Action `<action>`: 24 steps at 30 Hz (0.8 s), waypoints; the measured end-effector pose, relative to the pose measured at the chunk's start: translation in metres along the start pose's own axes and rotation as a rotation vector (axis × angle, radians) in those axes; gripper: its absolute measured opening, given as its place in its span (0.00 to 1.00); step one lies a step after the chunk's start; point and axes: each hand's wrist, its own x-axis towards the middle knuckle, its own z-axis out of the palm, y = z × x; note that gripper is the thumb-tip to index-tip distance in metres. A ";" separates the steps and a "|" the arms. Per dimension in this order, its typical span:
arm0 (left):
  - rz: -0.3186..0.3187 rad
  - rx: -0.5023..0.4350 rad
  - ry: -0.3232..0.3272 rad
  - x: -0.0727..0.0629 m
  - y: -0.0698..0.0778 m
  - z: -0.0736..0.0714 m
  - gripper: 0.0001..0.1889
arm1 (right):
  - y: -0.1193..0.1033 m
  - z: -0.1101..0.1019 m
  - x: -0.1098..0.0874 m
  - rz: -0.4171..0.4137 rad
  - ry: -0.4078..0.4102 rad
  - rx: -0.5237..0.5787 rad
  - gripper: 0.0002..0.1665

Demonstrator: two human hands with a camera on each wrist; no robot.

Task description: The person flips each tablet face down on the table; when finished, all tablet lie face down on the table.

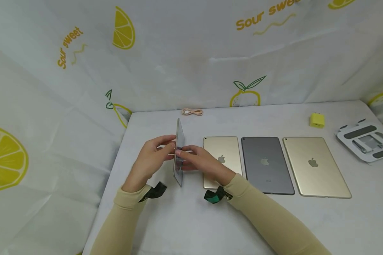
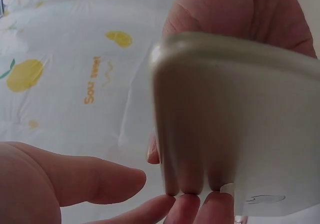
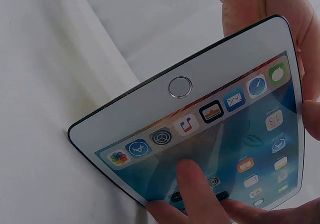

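Note:
A tablet (image 1: 179, 156) stands on its edge between the two hands in the head view. Its lit screen (image 3: 200, 139) with app icons shows in the right wrist view, and its gold back (image 2: 225, 114) in the left wrist view. My right hand (image 1: 204, 161) grips the tablet, thumb at the near edge and fingers against the screen. My left hand (image 1: 153, 156) is on the back side, fingertips touching the gold surface; its thumb (image 2: 100, 179) appears apart from it. Beside the right hand lies a smaller gold tablet (image 1: 218, 147), back up, partly covered by that hand.
A grey tablet (image 1: 265, 156) and a larger gold tablet (image 1: 312, 159) lie face down to the right. Farther right are a yellow charger plug (image 1: 317, 120) and a folded white stand (image 1: 367, 138). A coiled pink cable (image 1: 192, 112) lies at the table's back edge, against a lemon-printed sheet.

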 end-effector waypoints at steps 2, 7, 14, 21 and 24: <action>0.003 -0.006 -0.002 0.001 -0.001 0.001 0.22 | 0.000 0.000 0.000 0.004 0.004 -0.006 0.47; 0.002 -0.004 -0.001 0.002 -0.001 0.003 0.22 | -0.001 0.000 -0.001 0.011 0.023 -0.017 0.48; -0.008 0.029 -0.014 0.004 -0.004 0.004 0.22 | -0.008 -0.005 -0.005 -0.040 0.030 -0.017 0.45; -0.075 0.072 -0.075 0.016 -0.018 0.010 0.24 | -0.023 -0.015 -0.019 -0.171 0.107 -0.125 0.41; -0.100 0.088 -0.107 0.021 -0.025 0.013 0.25 | -0.025 -0.016 -0.024 -0.191 0.118 -0.176 0.40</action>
